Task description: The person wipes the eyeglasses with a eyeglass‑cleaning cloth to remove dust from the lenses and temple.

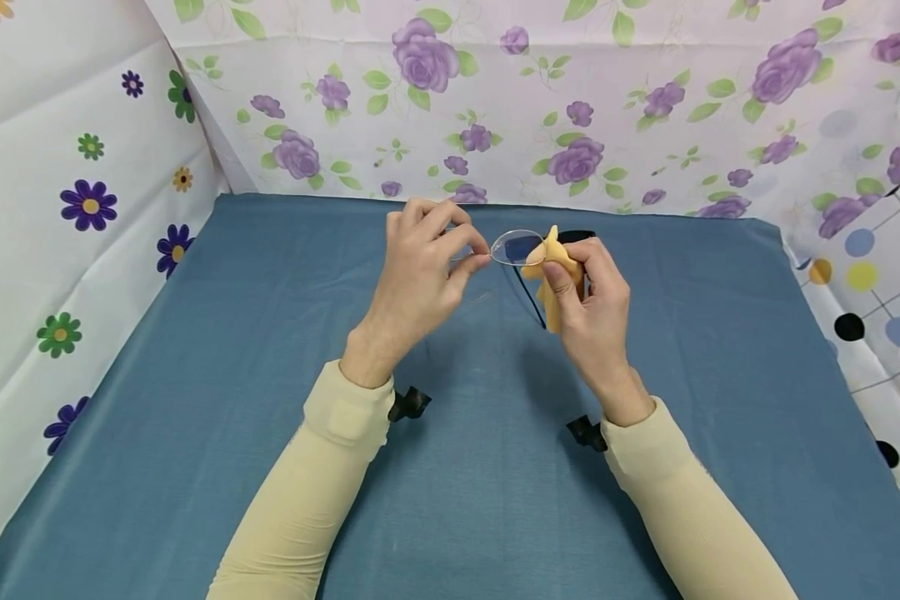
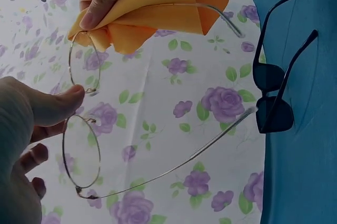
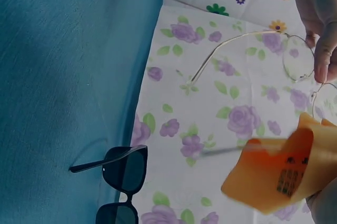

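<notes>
A pair of thin wire-rimmed eyeglasses (image 1: 517,247) is held up above the table, its temples unfolded. My left hand (image 1: 423,267) pinches it at the bridge between thumb and forefinger, the other fingers bent loosely. In my right hand (image 1: 594,300) is a yellow cleaning cloth (image 2: 174,8), gripped between thumb and fingers at the rim of the lens on the right. Folds of the cloth hide part of that lens's edge and of the temple beside it. Dark printing shows on the cloth in the right wrist view.
Black sunglasses (image 2: 275,114) lie with temples unfolded on the blue tablecloth (image 1: 465,492), beyond my hands near the back edge. A curtain with purple roses (image 1: 423,54) hangs behind the table. Flowered and dotted sheets line the left and right sides.
</notes>
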Motion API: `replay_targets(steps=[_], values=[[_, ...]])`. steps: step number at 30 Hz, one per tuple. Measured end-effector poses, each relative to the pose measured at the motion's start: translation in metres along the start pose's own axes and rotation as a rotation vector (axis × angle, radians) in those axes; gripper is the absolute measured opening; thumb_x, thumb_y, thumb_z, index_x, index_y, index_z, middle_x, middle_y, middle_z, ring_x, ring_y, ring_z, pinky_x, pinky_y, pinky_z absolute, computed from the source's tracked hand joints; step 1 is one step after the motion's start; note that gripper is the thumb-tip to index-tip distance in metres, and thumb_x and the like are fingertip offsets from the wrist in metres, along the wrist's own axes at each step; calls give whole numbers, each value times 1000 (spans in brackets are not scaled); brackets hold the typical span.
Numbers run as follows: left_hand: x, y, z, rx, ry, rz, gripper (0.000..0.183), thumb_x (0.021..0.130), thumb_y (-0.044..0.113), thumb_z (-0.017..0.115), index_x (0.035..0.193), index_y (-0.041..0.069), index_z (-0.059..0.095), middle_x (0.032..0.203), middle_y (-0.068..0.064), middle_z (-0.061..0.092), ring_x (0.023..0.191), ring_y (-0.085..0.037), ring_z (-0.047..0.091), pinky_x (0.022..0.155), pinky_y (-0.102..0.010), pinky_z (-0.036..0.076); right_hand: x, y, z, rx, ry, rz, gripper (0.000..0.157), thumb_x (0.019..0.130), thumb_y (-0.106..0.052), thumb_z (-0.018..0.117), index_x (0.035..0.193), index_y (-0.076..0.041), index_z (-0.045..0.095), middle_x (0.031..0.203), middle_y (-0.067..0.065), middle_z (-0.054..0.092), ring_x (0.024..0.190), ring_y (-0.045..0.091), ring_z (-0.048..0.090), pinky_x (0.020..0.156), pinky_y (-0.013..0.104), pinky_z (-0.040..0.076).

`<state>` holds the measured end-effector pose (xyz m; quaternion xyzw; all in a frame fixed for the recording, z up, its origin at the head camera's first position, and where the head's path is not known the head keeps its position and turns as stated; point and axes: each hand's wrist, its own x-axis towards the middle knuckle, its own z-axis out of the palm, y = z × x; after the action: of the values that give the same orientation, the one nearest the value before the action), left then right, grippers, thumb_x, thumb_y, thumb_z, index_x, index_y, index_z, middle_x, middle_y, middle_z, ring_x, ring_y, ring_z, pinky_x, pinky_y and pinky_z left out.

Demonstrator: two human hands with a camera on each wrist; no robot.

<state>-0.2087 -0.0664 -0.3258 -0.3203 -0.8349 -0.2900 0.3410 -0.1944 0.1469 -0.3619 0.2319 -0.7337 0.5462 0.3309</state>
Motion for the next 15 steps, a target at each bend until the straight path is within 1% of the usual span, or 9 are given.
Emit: replay_targets(steps=[4, 7, 9, 11, 13, 15], values=[[0, -1, -1, -6, 100, 14, 16, 93, 18, 80, 81, 11, 74, 96, -5, 65, 100, -29, 50, 85, -52, 31, -1, 0, 2, -3, -22, -2, 35, 100, -29, 65, 106, 6, 68, 94, 17, 60, 74, 16, 49, 57, 23, 35], [0, -2, -2, -17, 144, 13, 17, 93, 18, 80, 80, 10, 75, 95, -5, 66, 100, -29, 50, 85, -52, 30, -2, 1, 2, -4, -29, 8, 32, 101, -25, 66, 106, 6, 68, 96, 17, 61, 76, 17, 51, 57, 23, 36], [0, -3, -3, -27, 150, 11, 16, 92, 18, 81, 80, 10, 75, 94, -5, 66, 100, -30, 50, 86, -52, 30, -2, 2, 2, -5, -36, 11, 29, 101, -21, 66, 106, 7, 67, 97, 16, 61, 76, 16, 51, 58, 23, 36], [0, -3, -3, -31, 143, 16, 14, 91, 16, 82, 80, 10, 75, 95, -6, 66, 100, -30, 51, 87, -53, 31, -2, 2, 2, 8, -37, 19, 28, 101, -20, 66, 107, 7, 67, 97, 14, 61, 76, 15, 52, 58, 22, 38], [0, -3, -3, -25, 118, 28, 13, 91, 14, 83, 80, 10, 75, 97, -7, 65, 101, -30, 51, 88, -53, 31, -1, 2, 2, 32, -29, 28, 31, 101, -23, 66, 107, 7, 67, 96, 11, 60, 73, 14, 51, 58, 22, 39], [0, -3, -2, -18, 89, 41, 13, 91, 14, 83, 81, 10, 75, 98, -7, 65, 102, -30, 51, 88, -53, 32, -1, 1, 1, 57, -22, 38, 36, 101, -29, 66, 107, 7, 68, 96, 6, 60, 70, 14, 52, 57, 21, 41]])
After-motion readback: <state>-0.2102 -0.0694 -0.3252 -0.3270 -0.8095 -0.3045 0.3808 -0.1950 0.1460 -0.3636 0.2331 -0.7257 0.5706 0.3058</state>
